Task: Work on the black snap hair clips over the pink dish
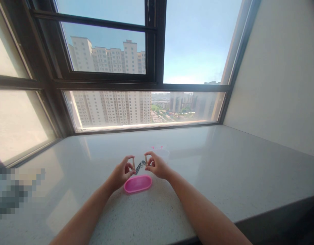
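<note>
My left hand (123, 170) pinches a slim tan hair clip (133, 163) upright between thumb and fingertips. Facing it, my right hand (157, 165) grips a similar tan hair clip (146, 160), also upright. Between the two hands, dark hair clips (138, 168) lie on the pale countertop, partly covered by my fingers. A pink oval tray or lid (138, 183) rests just in front of my hands, close to the left one. Behind the right hand stands a clear container (164, 153) with pink bits at its rim, its lower part hidden.
The speckled stone countertop (218, 177) runs back to a dark-framed window (111, 86). A white wall (279, 78) bounds the right side, and the counter's front edge (274, 208) drops off at lower right. A blurred-out patch (11, 192) covers something at far left.
</note>
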The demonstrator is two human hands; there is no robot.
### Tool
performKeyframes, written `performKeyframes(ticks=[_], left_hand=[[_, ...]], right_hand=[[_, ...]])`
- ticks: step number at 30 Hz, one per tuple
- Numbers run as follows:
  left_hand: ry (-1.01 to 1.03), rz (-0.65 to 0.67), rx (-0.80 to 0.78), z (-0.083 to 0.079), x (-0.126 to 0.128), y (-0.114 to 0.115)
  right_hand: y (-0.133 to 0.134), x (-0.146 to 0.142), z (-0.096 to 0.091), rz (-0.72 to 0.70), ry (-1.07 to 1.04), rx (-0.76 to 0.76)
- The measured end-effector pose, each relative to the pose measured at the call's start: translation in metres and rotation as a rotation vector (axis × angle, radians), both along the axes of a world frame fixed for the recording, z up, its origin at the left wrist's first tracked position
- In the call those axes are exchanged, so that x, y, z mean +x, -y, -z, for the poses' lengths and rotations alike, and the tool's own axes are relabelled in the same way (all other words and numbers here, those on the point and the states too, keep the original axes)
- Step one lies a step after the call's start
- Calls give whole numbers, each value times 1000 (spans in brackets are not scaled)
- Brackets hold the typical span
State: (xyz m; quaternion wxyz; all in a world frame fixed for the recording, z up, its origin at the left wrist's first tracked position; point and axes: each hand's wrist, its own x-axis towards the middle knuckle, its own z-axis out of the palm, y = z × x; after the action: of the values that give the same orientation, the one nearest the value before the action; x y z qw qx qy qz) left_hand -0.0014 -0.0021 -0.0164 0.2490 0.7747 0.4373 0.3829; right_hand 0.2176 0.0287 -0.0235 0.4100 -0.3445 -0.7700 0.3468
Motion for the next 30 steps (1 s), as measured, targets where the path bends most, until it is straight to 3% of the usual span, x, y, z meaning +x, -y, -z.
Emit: performKeyframes(ticks=[30], left_hand=[[-6, 5, 25, -3, 1, 3]], right_hand=[[3, 2, -2, 15, 21, 44]])
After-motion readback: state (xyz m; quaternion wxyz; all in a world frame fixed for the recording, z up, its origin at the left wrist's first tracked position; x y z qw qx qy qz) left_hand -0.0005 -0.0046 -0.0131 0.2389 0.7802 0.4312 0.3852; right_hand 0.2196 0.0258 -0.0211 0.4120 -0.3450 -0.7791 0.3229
